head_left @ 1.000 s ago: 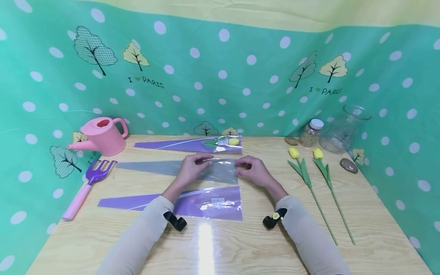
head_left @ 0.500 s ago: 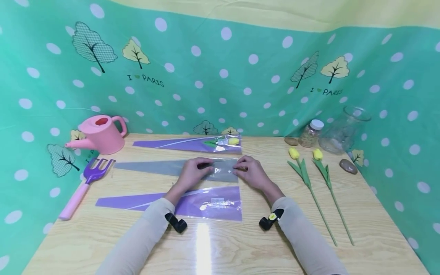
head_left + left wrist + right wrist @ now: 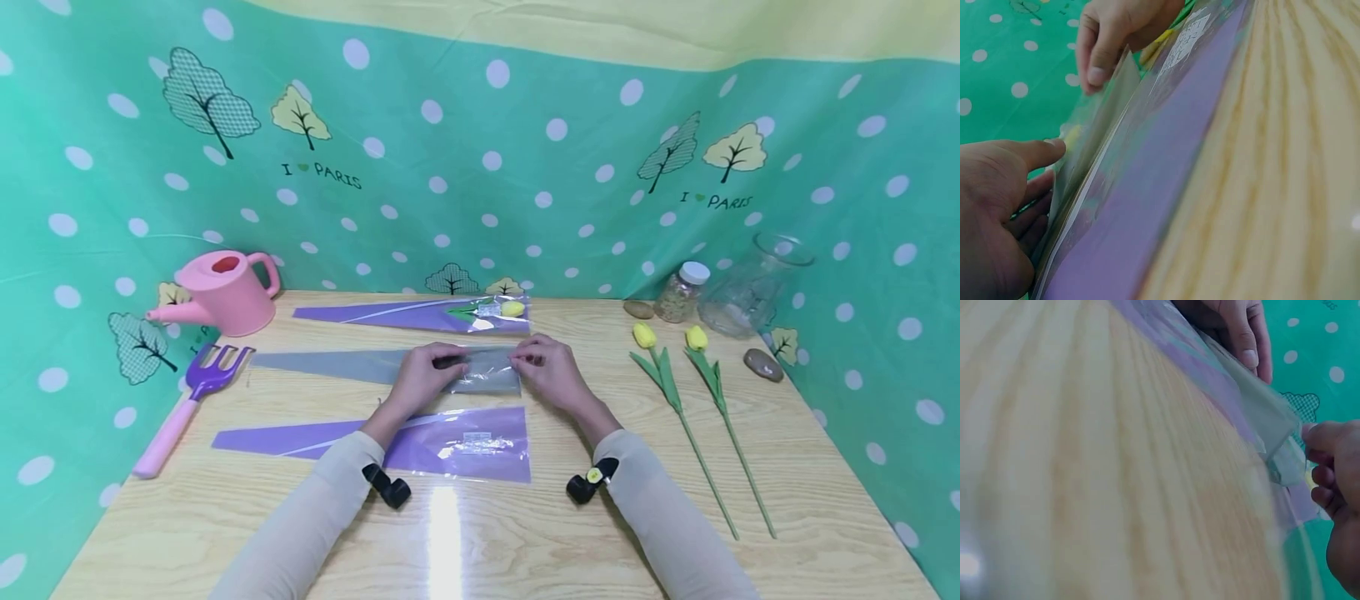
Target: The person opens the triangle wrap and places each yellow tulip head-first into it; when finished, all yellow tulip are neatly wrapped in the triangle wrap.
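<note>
Grey tapered cellophane flower sleeve [image 3: 390,365], pinched at its wide mouth by both hands.
Thin, limp, slippery film, judged best gripped at the mouth edges, where left hand [image 3: 422,374] and right hand [image 3: 550,372] are closed.

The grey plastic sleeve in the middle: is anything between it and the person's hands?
Nothing visible. The left hand and the right hand are both already on the wide end of the grey sleeve, fingers pinching its edge. The purple sleeve nearer the person lies apart from it.
</note>
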{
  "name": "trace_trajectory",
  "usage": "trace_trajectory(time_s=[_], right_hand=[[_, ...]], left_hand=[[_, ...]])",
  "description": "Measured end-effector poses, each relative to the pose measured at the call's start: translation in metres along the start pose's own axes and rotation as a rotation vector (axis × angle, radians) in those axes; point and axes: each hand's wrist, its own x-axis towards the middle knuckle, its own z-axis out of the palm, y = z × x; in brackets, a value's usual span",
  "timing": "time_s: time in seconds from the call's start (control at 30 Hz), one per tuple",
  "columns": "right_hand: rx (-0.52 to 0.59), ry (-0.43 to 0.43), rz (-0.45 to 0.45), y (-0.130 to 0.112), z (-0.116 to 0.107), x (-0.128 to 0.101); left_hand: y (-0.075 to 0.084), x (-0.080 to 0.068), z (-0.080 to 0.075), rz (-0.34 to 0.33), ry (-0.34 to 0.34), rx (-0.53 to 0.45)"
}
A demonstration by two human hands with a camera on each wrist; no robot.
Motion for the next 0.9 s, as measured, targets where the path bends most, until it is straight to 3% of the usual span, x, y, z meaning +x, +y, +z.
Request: trace_trajectory(time_s=[0.6,0.77,0.9], right_hand=[[0.179,0.021,0.042,-0.016,-0.004,0.005],[0.237,0.066,0.033,-0.013,-0.025,-0.002],[0.234,0.093,0.099,-0.009,-0.053,-0.015]], left_hand=[[0.002,-0.002,-0.003,-0.046,0.043,-0.027],[0.002,-0.001,-0.003,-0.067,0.058,-0.045],[0.004,-0.001,-0.003,-0.083,0.061,-0.061]])
